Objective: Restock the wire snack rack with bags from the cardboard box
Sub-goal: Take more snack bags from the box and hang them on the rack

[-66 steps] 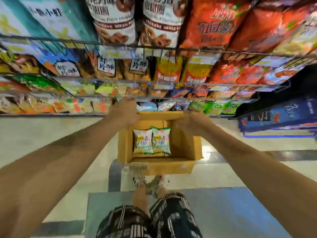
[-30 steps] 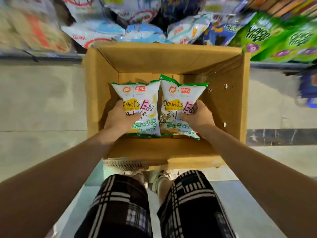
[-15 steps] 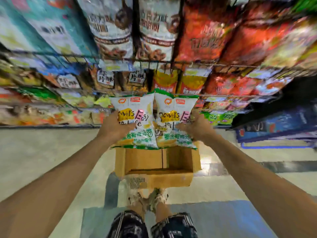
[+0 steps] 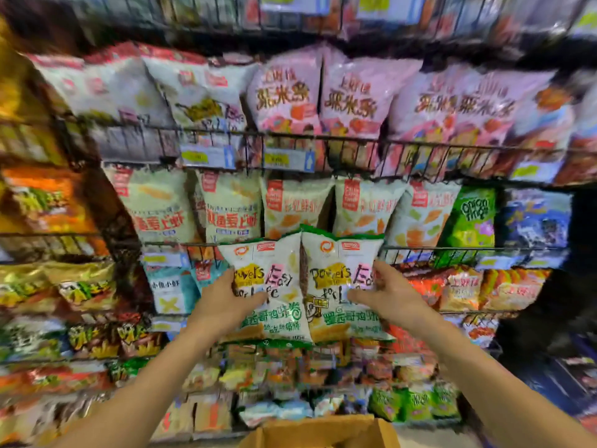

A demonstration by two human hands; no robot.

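Note:
Two white snack bags with green trim are held side by side in front of the wire snack rack (image 4: 323,139). My left hand (image 4: 223,302) grips the left bag (image 4: 274,276) at its left edge, thumb across the front. My right hand (image 4: 384,295) grips the right bag (image 4: 336,273) at its right edge. Both bags are raised to about the height of the third wire shelf (image 4: 452,250), overlapping the bags behind. The top edge of the cardboard box (image 4: 319,431) shows at the bottom centre, below my arms.
The rack's tiers are packed with bags: pink ones (image 4: 355,95) on the upper shelf, pale green ones (image 4: 226,205) just behind the held bags, orange ones (image 4: 468,292) to the right, green onion-ring bags (image 4: 475,218). Price tags (image 4: 287,160) clip to the wire fronts.
Both hands reached into the box, took one bag each, and lifted them up to the rack. The view tilted up from the box to the upper shelves.

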